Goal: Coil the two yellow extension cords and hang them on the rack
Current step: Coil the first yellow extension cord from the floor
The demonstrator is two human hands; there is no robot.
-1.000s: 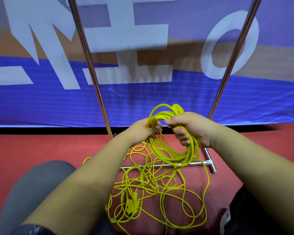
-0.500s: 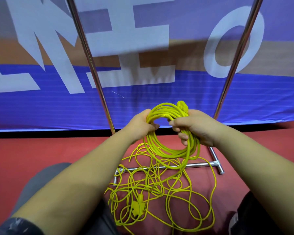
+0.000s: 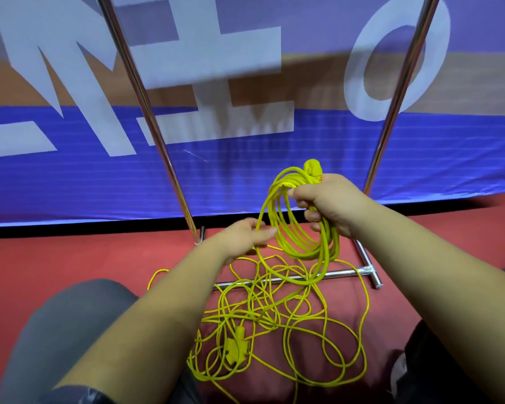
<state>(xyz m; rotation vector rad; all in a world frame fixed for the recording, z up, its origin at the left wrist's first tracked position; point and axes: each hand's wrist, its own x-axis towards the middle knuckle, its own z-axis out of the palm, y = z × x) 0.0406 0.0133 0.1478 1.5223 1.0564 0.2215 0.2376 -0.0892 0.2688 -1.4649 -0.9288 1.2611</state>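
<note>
the right hand (image 3: 330,208) is closed tight round the top of a half-made coil of thin yellow extension cord (image 3: 298,234), its yellow plug (image 3: 312,169) poking up above the knuckles. the left hand (image 3: 245,237), just beside the coil, curls its fingers lightly on one strand leading down. the remaining cord lies as a loose tangle (image 3: 274,316) with a yellow socket block (image 3: 236,346) on the red floor (image 3: 70,258), across the base bar of the chrome tube rack (image 3: 146,112). the cord looks light, limp and springy, so loops may slip: best gripped as a bundle at the top and fed strand by strand.

Coil (image 3: 306,253) in the right hand (image 3: 330,205), above the loose cord (image 3: 236,345) on the floor (image 3: 70,258); left hand (image 3: 244,239) just left of it; rack (image 3: 169,158) behind (banner (image 3: 70,185) beyond).
</note>
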